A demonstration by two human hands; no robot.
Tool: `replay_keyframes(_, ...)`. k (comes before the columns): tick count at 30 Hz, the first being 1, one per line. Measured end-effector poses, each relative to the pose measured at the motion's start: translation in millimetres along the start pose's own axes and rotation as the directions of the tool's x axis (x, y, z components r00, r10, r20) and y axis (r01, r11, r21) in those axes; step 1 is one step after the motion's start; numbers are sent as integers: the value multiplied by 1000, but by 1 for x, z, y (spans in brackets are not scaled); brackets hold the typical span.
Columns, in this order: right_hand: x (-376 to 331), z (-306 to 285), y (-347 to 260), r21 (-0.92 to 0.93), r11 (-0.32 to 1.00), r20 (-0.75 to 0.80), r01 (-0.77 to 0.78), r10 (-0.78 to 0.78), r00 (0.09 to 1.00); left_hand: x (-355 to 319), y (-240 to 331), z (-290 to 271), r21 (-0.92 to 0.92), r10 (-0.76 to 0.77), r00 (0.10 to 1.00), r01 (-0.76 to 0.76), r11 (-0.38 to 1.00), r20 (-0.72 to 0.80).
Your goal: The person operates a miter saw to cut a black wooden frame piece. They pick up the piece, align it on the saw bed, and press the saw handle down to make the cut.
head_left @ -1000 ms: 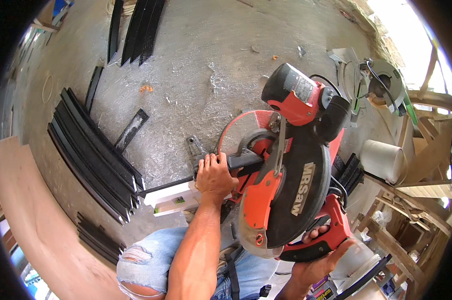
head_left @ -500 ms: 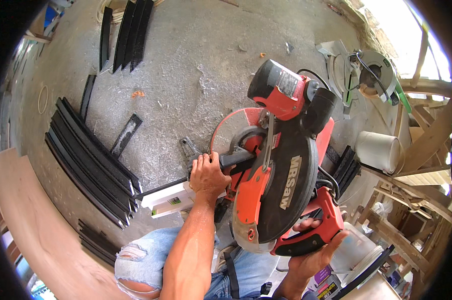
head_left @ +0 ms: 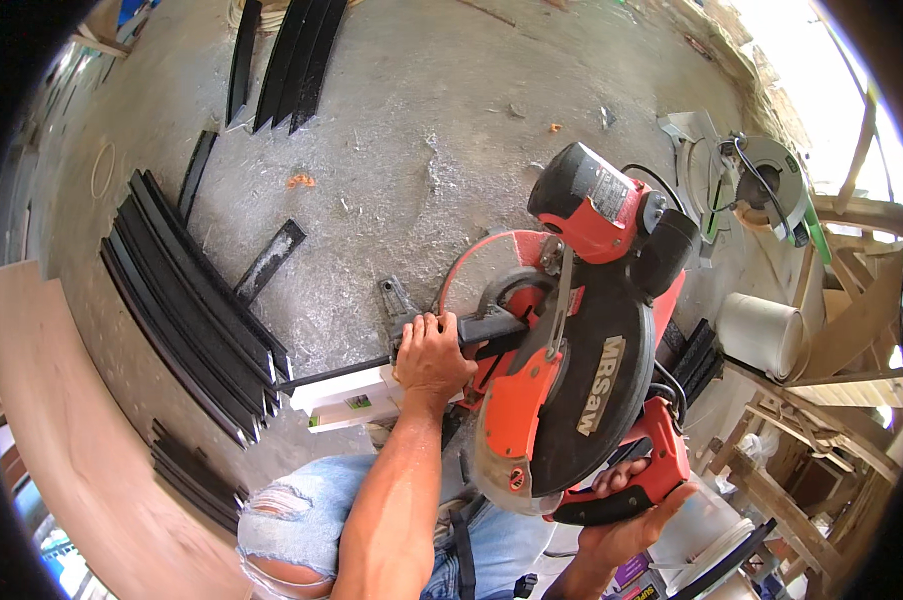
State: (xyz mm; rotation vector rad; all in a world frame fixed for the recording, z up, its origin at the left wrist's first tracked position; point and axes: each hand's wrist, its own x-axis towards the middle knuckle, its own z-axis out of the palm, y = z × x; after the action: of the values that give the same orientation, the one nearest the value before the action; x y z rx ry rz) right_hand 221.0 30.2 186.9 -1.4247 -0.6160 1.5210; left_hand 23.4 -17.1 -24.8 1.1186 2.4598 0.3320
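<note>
A red and black chop saw point(head_left: 571, 350) stands on the concrete floor point(head_left: 411, 130) just ahead of the person's knees, and everything else is best placed from it. The left hand point(head_left: 431, 355) lies to the saw's left, fingers closed down over a long black metal strip point(head_left: 351, 370) right beside the blade guard, probably to pin the piece flat so it cannot shift under the blade. The right hand point(head_left: 626, 515) is at the saw's near end, fingers wrapped from below around the red handle point(head_left: 661, 470), a grip that seems meant to control the swing of the head. Under the strip, left of the saw, sits one white block point(head_left: 341, 400), apparently propping the overhanging length level with the saw's base. Further left of the saw lies a fanned stack of black strips point(head_left: 191, 310), too closely packed to count, with one short loose strip point(head_left: 269, 260) between stack and saw. Beyond the saw to its far left are four more black strips point(head_left: 291, 60) laid side by side. A second, smaller pile point(head_left: 196, 475) lies at the near left. To the saw's right stand one white bucket point(head_left: 761, 335) and, farther back, a second circular saw point(head_left: 761, 185) with a grey guard.
</note>
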Motion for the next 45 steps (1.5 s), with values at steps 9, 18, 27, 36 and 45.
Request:
replay_keyframes(9, -3, 21, 2, -5, 991, -102, 135, -135, 986, 3, -1, 0, 1, 20, 999, -20, 1000, -39)
replay_keyframes(18, 3, 7, 2, -214, 971, 87, 106, -89, 992, 2, -2, -1, -7, 23, 998, -24, 1000, -60)
replay_keyframes(27, 1, 2, 4, -148, 987, 111, 62, -46, 993, 0, 11, -9, 21, 24, 999, -23, 1000, -35)
replay_keyframes(36, 0, 4, -3, -155, 988, 93, 14, 0, 996, -1, 13, -12, 77, 19, 997, -13, 997, -72)
replay_keyframes(45, -1, 1, 8, -111, 993, 147, 33, -16, 989, -3, 8, -14, 110, 17, 997, -9, 994, -77)
